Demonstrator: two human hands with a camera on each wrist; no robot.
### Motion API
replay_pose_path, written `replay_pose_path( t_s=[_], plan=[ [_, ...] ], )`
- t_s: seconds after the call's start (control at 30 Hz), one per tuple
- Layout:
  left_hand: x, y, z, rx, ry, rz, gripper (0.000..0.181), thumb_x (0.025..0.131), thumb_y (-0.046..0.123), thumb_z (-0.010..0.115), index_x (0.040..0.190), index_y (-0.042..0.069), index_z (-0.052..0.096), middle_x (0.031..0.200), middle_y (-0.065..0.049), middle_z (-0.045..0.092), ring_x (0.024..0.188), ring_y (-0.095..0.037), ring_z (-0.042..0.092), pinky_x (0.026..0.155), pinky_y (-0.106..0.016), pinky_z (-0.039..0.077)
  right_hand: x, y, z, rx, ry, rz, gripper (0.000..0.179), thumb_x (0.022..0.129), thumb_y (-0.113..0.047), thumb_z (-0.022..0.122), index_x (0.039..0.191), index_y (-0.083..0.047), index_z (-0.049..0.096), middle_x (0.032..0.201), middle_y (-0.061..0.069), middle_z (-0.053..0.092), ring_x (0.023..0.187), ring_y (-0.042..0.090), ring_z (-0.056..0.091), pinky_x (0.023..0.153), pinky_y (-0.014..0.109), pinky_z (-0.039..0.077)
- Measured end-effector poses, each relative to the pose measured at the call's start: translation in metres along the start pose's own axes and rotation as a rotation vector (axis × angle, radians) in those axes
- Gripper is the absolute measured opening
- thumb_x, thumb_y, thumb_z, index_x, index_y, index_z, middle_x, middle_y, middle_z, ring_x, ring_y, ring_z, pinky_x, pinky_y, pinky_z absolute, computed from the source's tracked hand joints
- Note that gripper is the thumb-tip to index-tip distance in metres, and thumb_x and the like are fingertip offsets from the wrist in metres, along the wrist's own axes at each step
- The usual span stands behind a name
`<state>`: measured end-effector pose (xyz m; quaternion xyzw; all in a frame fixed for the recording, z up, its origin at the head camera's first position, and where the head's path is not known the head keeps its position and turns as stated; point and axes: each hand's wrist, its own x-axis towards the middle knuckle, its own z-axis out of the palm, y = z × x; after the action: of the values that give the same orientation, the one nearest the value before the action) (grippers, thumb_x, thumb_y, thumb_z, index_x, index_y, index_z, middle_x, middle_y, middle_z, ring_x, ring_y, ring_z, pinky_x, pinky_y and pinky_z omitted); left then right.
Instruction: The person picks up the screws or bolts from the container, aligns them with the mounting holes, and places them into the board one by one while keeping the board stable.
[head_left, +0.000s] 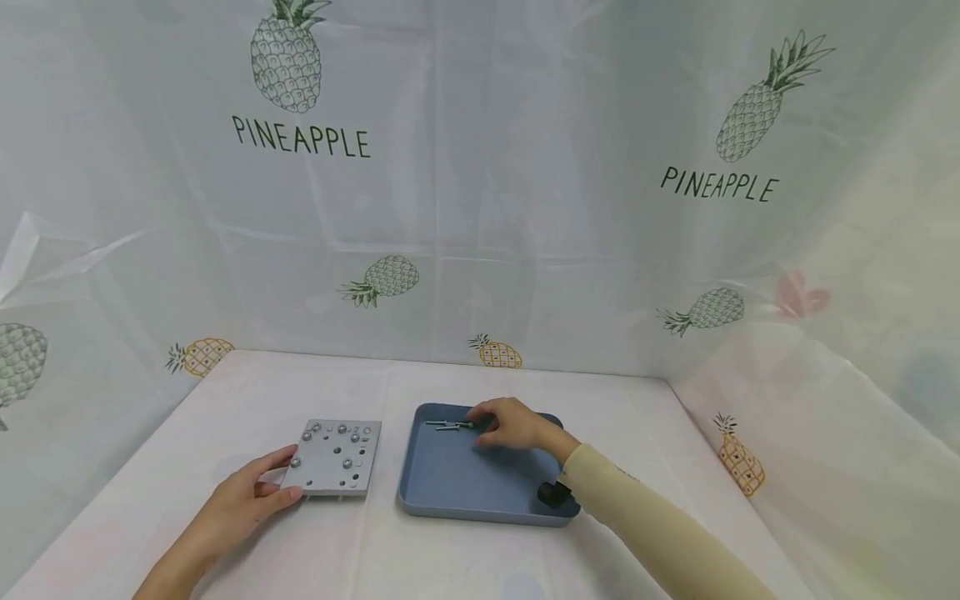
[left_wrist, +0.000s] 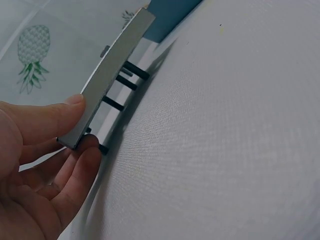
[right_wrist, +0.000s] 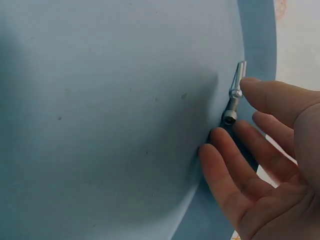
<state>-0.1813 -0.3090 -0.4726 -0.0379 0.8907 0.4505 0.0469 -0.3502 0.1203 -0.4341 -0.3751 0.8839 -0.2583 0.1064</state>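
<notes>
My left hand [head_left: 243, 500] grips the near-left corner of a silver metal plate [head_left: 322, 473], thumb on the edge and fingers curled beneath. Several screw heads stand on the plate's top among open holes. In the left wrist view, dark screw shanks [left_wrist: 114, 103] stick out under the tilted plate [left_wrist: 115, 65]. Over the far part of a blue tray [head_left: 465, 483], my right hand [head_left: 513, 427] reaches down to a few loose silver screws [head_left: 444, 424]. The right wrist view shows the thumb beside these screws [right_wrist: 234, 102], with the fingers spread apart from the thumb.
A white tablecloth [head_left: 442, 562] covers the table. Behind it hangs a pale curtain [head_left: 510, 192] printed with pineapples, which also runs along the sides. A small black object [head_left: 553, 495] sits by the right sleeve, above the tray's near-right corner.
</notes>
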Motion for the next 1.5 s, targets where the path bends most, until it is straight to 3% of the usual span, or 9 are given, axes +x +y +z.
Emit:
replay_pose_path(
  t_s=[0.27,0.5,0.73,0.93,1.1,1.3,1.5],
  plan=[
    [0.000,-0.001,0.000,-0.010,0.002,-0.004,0.091,0.094,0.044,0.080,0.166,0.011,0.035,0.162,-0.024,0.043,0.109,-0.018,0.062,0.082,-0.029,0.050,0.002,-0.007,0.004,-0.100,-0.013,0.009,0.041,0.095,-0.012,0.081,0.130,0.007,0.070,0.121,0.015,0.074,0.100,0.024,0.072,0.085,0.029,0.057],
    [0.001,-0.002,0.001,-0.013,0.002,-0.003,0.092,0.094,0.044,0.081,0.166,0.012,0.035,0.162,-0.023,0.043,0.108,-0.017,0.062,0.084,-0.031,0.050,0.005,-0.014,0.010,-0.183,0.032,0.012,0.028,0.092,-0.010,0.082,0.118,0.000,0.077,0.111,0.010,0.078,0.101,0.024,0.070,0.090,0.038,0.056],
    [0.001,-0.001,0.000,-0.013,0.000,-0.008,0.092,0.094,0.044,0.081,0.166,0.011,0.035,0.163,-0.024,0.042,0.109,-0.017,0.063,0.085,-0.033,0.050,0.012,-0.023,0.018,-0.239,0.107,0.106,0.019,0.091,-0.022,0.086,0.103,-0.009,0.081,0.092,-0.001,0.075,0.083,0.012,0.063,0.079,0.034,0.054],
    [0.001,0.000,0.001,-0.010,0.001,-0.012,0.093,0.094,0.045,0.081,0.166,0.011,0.035,0.163,-0.024,0.043,0.108,-0.017,0.063,0.086,-0.033,0.050,0.017,-0.032,0.026,-0.295,0.187,0.164,0.017,0.088,-0.024,0.089,0.090,-0.009,0.081,0.080,-0.002,0.073,0.069,0.009,0.060,0.068,0.030,0.053],
    [0.001,0.000,0.002,-0.018,-0.003,-0.014,0.092,0.094,0.045,0.081,0.166,0.012,0.035,0.163,-0.023,0.043,0.109,-0.017,0.063,0.085,-0.032,0.050,0.016,-0.033,0.026,-0.302,0.214,0.152,0.010,0.090,-0.014,0.086,0.090,-0.006,0.081,0.081,0.002,0.075,0.070,0.011,0.063,0.067,0.030,0.054],
    [0.001,0.001,0.001,-0.019,0.001,0.005,0.091,0.094,0.044,0.081,0.166,0.011,0.036,0.162,-0.024,0.043,0.108,-0.018,0.062,0.083,-0.031,0.050,0.012,-0.027,0.023,-0.264,0.188,0.120,0.002,0.090,-0.006,0.083,0.091,-0.006,0.081,0.083,0.001,0.075,0.073,0.010,0.062,0.069,0.028,0.053],
    [-0.001,0.000,0.001,-0.019,0.003,0.000,0.091,0.094,0.043,0.081,0.166,0.011,0.036,0.162,-0.023,0.043,0.107,-0.018,0.062,0.083,-0.030,0.049,0.008,-0.020,0.018,-0.182,0.193,0.069,0.008,0.089,0.001,0.082,0.092,-0.006,0.080,0.085,0.002,0.075,0.074,0.010,0.063,0.069,0.030,0.052]
  ],
)
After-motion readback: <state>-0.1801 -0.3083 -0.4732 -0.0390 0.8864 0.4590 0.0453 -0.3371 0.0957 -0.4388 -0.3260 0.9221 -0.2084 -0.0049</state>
